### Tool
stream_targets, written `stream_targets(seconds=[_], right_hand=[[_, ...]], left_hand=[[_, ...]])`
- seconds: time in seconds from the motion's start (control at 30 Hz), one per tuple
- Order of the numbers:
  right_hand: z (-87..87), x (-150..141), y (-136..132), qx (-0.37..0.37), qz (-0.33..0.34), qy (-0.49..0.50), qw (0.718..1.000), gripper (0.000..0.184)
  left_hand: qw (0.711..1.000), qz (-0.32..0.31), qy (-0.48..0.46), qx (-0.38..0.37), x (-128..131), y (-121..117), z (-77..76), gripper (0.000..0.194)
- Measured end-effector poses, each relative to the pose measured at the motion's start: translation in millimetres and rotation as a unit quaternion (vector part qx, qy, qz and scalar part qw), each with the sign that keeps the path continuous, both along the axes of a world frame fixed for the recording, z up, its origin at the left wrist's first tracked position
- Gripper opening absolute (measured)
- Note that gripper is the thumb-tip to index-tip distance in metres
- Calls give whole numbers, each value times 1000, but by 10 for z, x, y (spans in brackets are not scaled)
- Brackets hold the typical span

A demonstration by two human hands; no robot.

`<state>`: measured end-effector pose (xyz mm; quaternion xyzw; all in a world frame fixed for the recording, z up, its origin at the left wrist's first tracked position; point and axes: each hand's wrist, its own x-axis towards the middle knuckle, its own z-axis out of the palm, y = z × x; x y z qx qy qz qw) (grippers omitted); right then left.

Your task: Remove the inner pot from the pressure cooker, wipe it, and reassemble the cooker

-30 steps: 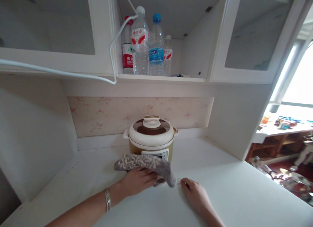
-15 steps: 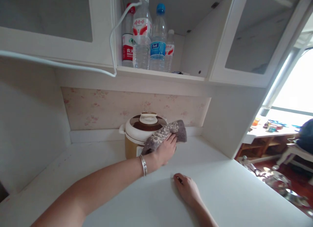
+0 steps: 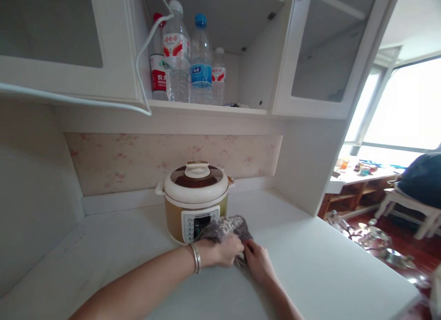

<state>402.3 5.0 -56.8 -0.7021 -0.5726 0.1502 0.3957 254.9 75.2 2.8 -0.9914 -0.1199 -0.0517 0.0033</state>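
My left hand [image 3: 225,251], with a silver bangle on its wrist, grips a grey patterned cloth [image 3: 227,227] bunched on the white countertop [image 3: 310,265]. From the right, my right hand [image 3: 257,261] meets it, fingers curled against the cloth's near edge. The cloth lies just in front of a cream and brown electric cooker [image 3: 195,200], close to its control panel. The cooker stands upright with its lid on.
Several water bottles [image 3: 188,58] stand on an open shelf above the cooker. A white cable [image 3: 138,81] loops down from the shelf along the cabinet's underside. The cabinet side panel [image 3: 306,168] bounds the counter at right; beyond it are a window, a table and a chair.
My left hand brought the cloth down from the cooker's right side to the counter in front of it. My right hand slid over from the bare counter to the cloth.
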Motion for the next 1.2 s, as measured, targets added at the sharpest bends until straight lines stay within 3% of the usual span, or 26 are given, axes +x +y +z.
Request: stream_targets(seconds=[0.07,0.2,0.3,0.37,0.4,0.47,0.53,0.6,0.7,0.8,0.9,1.0,1.07,1.13,1.2], right_hand=[[-6,29,4,35,-24,42,998,37],[-10,27,-20,52,-26,58,997,37],[0,-9,-56,25,-12,5,1000,34],[45,-20,-87,18,-14,-38,999,34],[90,-25,-105,14,-19,-63,998,34],[235,-63,-150,11,-40,-118,992,34],[433,-192,-205,20,-66,-159,985,34],[624,-445,-265,37,-59,-169,983,34],[740,-962,-342,11,21,-162,987,35],[586,-1302,-384,-90,49,-181,978,46],[330,-1174,-423,-133,100,-223,961,55],[149,-674,-501,-90,133,-233,959,55],[74,-275,-567,-41,116,-240,963,51],[14,102,-635,-12,84,-261,962,48],[-39,431,-709,-14,59,-294,954,43]], left_hand=[[997,14,-4,-74,-51,-88,-122,18],[957,138,-112,-228,-127,-361,-322,38],[891,212,-196,-350,-228,-566,-290,50],[846,228,-255,-410,-413,-643,-199,49],[835,232,-277,-415,-546,-658,-154,46],[843,255,-294,-371,-860,-652,-94,40],[848,312,-273,-328,-1154,-647,-97,44],[840,358,-235,-335,-1334,-692,-151,49],[833,306,-186,-421,-1363,-848,-265,45],[815,233,-170,-502,-1361,-916,-322,39],[774,275,-247,-513,-1637,-667,-255,44],[682,385,-383,-489,-2125,-146,-58,51],[633,385,-465,-484,-2396,213,119,58],[623,382,-476,-489,-2523,492,298,68],[638,380,-458,-489,-2497,664,445,76]])
